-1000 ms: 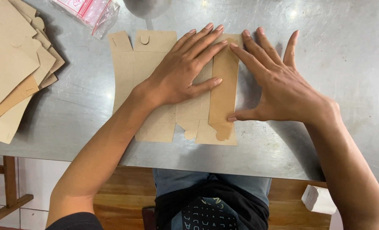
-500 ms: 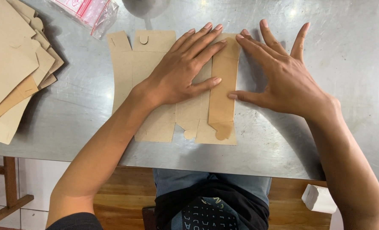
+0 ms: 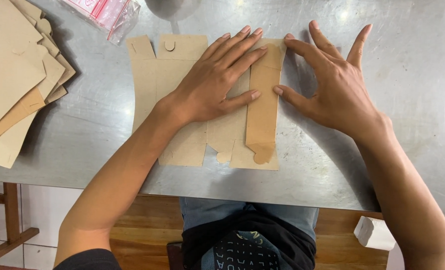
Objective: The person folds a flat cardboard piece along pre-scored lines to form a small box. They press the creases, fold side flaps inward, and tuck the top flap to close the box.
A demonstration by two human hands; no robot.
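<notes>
Head view. A flat brown cardboard blank (image 3: 182, 75) is seen lying on the grey metal desk (image 3: 407, 125), near the middle, with its lower tabs close to the desk's front edge. One long panel (image 3: 263, 100) on the blank's right side is folded over onto the rest. The left hand (image 3: 217, 82) is laid palm down on the blank, fingers spread and flat, with fingertips reaching onto the folded panel; nothing is gripped. The right hand (image 3: 335, 85) is held open with fingers splayed, thumb tip and index tip touching the panel's right edge, the palm over bare desk; nothing is gripped. A stack of similar blanks (image 3: 12, 85) is seen at the desk's left edge. A clear plastic bag (image 3: 105, 15) with red print lies at the top, well apart from the hands.
</notes>
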